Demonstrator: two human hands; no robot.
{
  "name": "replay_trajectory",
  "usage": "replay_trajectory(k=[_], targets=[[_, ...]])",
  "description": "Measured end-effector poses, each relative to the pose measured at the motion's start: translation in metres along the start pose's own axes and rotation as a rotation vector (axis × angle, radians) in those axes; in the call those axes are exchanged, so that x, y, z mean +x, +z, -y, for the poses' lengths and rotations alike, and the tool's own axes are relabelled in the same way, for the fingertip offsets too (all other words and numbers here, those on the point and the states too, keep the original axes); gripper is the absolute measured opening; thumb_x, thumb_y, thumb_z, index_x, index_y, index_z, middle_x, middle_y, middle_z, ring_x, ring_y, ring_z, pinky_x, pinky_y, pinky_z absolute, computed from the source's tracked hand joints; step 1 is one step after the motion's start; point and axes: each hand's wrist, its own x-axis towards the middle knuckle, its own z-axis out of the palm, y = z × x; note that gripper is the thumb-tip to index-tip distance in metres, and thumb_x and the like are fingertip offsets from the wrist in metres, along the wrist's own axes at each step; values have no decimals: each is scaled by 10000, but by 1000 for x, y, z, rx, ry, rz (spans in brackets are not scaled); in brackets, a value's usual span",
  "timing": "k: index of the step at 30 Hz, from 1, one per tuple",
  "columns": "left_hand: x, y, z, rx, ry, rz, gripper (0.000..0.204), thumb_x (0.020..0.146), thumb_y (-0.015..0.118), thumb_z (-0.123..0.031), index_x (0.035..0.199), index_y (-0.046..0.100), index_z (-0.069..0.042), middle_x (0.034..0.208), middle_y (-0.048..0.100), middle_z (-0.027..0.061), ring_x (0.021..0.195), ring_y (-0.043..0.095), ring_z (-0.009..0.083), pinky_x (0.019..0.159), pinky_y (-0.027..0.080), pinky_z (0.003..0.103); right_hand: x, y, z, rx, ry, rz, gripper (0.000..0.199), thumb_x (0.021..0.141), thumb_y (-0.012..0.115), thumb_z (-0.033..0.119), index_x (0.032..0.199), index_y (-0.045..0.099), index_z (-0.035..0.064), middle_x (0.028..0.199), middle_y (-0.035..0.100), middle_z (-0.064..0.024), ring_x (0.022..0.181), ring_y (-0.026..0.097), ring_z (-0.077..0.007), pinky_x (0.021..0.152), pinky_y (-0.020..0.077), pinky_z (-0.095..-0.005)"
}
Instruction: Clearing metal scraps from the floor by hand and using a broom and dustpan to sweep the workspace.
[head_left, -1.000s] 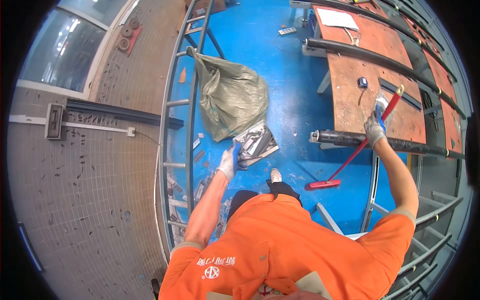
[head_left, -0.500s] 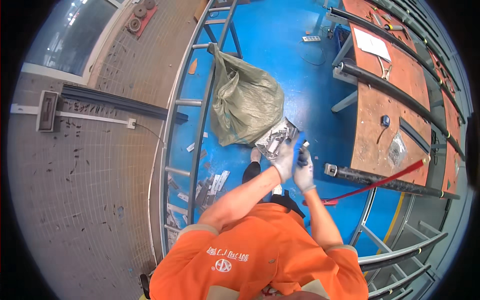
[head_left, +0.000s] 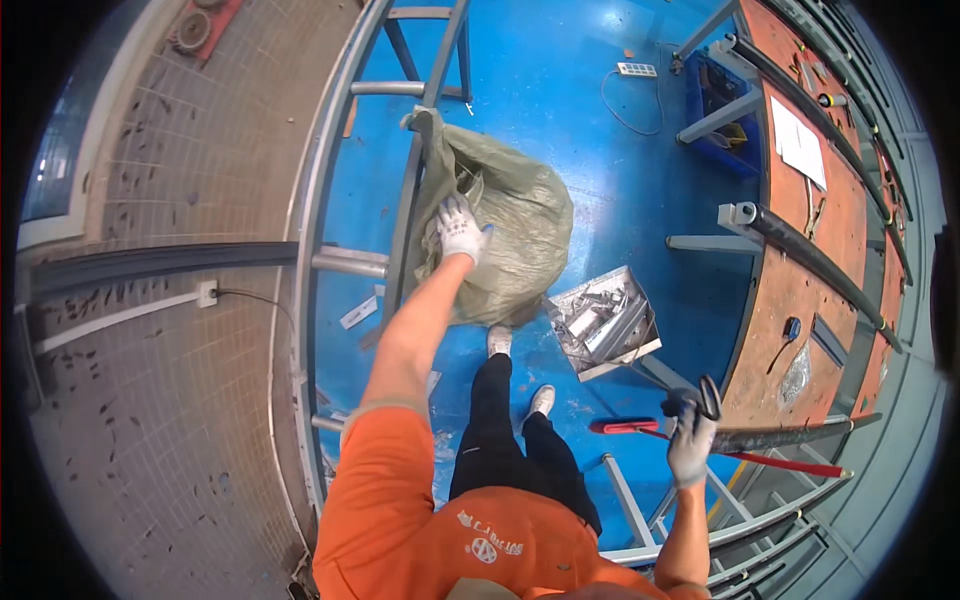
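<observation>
My left hand, in a white glove, lies on the pale green woven sack near its gathered mouth, fingers stretched out and holding nothing. My right hand, in a white glove with dark fingertips, is raised by the workbench's near corner. Its fingers are curled round a dark looped object whose kind I cannot make out. An open box stands on the floor between the sack and the bench, holding grey metal offcuts. The sack's contents are hidden.
A metal ladder-like frame runs along the sack's left. At right stands a wooden-topped workbench with black-wrapped tubes and a tape measure. A red-handled tool lies near my right hand. A power strip is on the floor.
My hands were together over the box and have parted. The left went forward to the sack; the right swung to the right. The box now shows fully, apart from the sack.
</observation>
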Motion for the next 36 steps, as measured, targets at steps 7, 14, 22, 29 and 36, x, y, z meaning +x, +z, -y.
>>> replay_trajectory(k=[7,14,22,29,36], targets=[[13,21,-3,319,119,546,353,859,473,-256,1113,577,-34,1082,589,190,989,525,351,870,380,508,44,-32,37,188,228,101,249,1004,355,127,1044,546,-28,962,605,-117,773,549,-181,761,449,-297],[-106,-49,-75,-8,323,388,163,841,460,-185,910,558,-76,808,643,153,771,623,303,701,448,433,66,-96,72,142,-15,27,294,1018,343,186,955,551,-13,907,592,-112,840,543,-214,841,418,-321],[-167,-33,-143,-517,63,623,244,795,527,-167,1007,564,-51,912,641,204,877,628,367,777,483,458,93,-185,116,481,-211,69,337,1024,349,290,819,486,61,791,500,-74,815,539,-236,850,454,-410],[-212,30,-179,-458,-66,718,365,786,529,-161,1139,549,-72,1165,581,207,1054,565,403,861,472,469,102,-180,118,614,-368,142,317,1017,390,325,808,442,92,722,381,-23,703,438,-198,766,439,-361],[-187,51,-152,-394,-193,824,453,794,527,-206,1233,533,-96,1204,560,224,1081,562,392,902,470,461,101,-145,65,771,-316,6,324,1014,407,307,753,420,117,657,305,9,605,317,-135,619,354,-290]])
